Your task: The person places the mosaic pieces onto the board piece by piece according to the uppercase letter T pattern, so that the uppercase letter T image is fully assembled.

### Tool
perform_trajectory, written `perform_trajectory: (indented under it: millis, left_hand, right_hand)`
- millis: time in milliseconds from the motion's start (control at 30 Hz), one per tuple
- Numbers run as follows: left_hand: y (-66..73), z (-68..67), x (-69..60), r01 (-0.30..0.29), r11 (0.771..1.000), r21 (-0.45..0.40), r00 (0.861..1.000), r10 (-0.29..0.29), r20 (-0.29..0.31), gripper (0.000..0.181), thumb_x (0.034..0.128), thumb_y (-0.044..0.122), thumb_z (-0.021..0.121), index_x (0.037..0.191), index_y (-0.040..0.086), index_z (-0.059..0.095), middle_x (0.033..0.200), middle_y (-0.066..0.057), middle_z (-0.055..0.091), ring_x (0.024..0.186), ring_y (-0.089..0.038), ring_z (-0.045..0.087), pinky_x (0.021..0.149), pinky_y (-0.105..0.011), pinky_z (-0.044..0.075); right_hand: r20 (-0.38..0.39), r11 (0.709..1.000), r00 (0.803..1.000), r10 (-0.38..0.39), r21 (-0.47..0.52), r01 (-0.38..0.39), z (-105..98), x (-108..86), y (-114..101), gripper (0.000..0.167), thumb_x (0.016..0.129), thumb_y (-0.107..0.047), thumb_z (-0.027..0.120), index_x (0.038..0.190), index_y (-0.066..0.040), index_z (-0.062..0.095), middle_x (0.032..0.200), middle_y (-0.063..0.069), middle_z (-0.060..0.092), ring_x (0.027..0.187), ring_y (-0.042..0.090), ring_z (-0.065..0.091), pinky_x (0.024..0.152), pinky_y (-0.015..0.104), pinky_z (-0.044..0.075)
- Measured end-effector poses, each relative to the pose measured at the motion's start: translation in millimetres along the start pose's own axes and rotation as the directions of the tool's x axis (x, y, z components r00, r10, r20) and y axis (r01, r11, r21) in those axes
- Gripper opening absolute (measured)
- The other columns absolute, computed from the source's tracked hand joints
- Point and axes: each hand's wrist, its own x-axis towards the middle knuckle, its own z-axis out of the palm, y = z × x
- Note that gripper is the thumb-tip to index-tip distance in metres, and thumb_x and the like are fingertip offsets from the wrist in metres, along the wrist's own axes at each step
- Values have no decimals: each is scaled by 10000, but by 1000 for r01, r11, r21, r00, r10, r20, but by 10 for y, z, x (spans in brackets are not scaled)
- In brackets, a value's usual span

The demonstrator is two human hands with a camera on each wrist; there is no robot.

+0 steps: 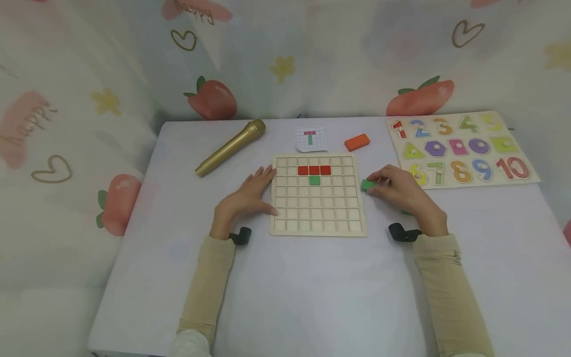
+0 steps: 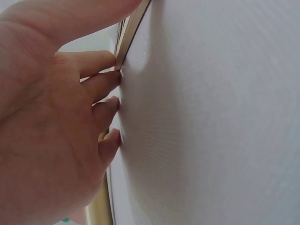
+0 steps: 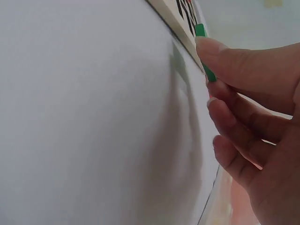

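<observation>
A wooden grid board (image 1: 315,202) lies flat on the table. Three red square tiles (image 1: 314,170) sit side by side in its second row, with one green tile (image 1: 314,180) directly below the middle one. My left hand (image 1: 248,196) rests at the board's left edge, fingers spread; the left wrist view shows its fingertips touching the tabletop beside the edge. Just right of the board, my right hand (image 1: 398,190) pinches a green square tile (image 3: 200,32) between thumb and fingers, held above the table. Partly hidden under the right wrist is another small green piece (image 1: 406,212).
Behind the board lie a pattern card (image 1: 318,144) showing a pink-and-green T and an orange block (image 1: 357,143). A gold microphone (image 1: 229,148) is at the back left. The number and shape puzzle board (image 1: 479,148) occupies the back right, close to my right hand.
</observation>
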Motion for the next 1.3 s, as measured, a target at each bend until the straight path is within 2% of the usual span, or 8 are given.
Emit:
perform_trajectory:
  millis: [233, 500, 767, 1067, 1300]
  left_hand:
    - [-12, -8, 13, 3, 1000, 4, 1000, -3, 8, 1172, 830, 331, 862, 1667, 119, 71, 1747, -30, -13, 1612, -209, -93, 1319, -400, -57]
    - [0, -10, 4, -2, 1000, -7, 1000, 2, 10, 1171, 823, 317, 869, 1665, 105, 84, 1747, -47, -2, 1614, -226, -84, 1321, -416, -48]
    - [5, -11, 0, -8, 1000, 10, 1000, 8, 14, 1165, 841, 319, 854, 1663, 92, 61, 1746, -60, -19, 1612, -237, -96, 1319, -424, -55]
    - [-6, -4, 12, -2, 1000, 11, 1000, 2, 14, 1166, 840, 321, 855, 1664, 102, 60, 1747, -49, -21, 1612, -225, -99, 1319, -413, -56]
    - [-35, 11, 30, -16, 1000, -2, 1000, 16, 9, 1165, 840, 320, 854, 1664, 101, 60, 1747, -51, -21, 1612, -231, -100, 1318, -418, -62]
  right_hand:
    - [45, 996, 995, -87, 17, 86, 103, 148, -183, 295, 913, -96, 767, 1176, 27, 716, 1097, 176, 654, 1026, 305, 571, 922, 460, 483]
    - [109, 992, 986, -125, 37, 122, 273, 287, -367, 302, 917, -120, 773, 1180, 17, 717, 1101, 161, 662, 982, 286, 593, 856, 403, 495]
    - [140, 983, 974, -181, 53, 175, 384, 375, -511, 281, 905, -101, 781, 1165, -4, 731, 1070, 123, 660, 974, 266, 606, 857, 404, 518]
    - [180, 967, 951, -250, 7, 253, 474, 427, -661, 275, 913, -111, 769, 1157, 8, 722, 1109, 135, 677, 1037, 280, 607, 943, 451, 536]
    - [190, 958, 942, -276, -22, 285, 512, 438, -758, 264, 909, -119, 771, 1144, -2, 739, 1083, 113, 679, 1005, 259, 601, 906, 426, 542]
